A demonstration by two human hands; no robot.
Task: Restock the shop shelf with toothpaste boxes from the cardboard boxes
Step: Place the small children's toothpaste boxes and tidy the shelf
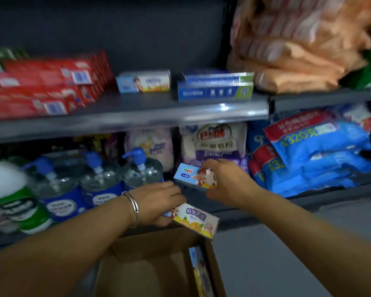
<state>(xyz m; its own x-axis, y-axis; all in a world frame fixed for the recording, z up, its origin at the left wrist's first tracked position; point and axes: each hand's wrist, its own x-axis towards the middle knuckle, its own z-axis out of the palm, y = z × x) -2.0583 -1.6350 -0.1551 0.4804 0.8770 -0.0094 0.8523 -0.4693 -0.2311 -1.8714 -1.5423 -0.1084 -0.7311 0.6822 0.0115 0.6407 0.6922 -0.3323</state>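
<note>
In the cardboard box [159, 264] — one toothpaste box [198, 273].

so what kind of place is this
Most likely a small shop aisle being restocked: dark metal shelves carry stacked red toothpaste boxes, pump bottles and blue packaged bags, with an open cardboard box below.

Each hand holds a toothpaste box above the cardboard box [150, 260]: left hand [159, 202], right hand [227, 181]
</note>
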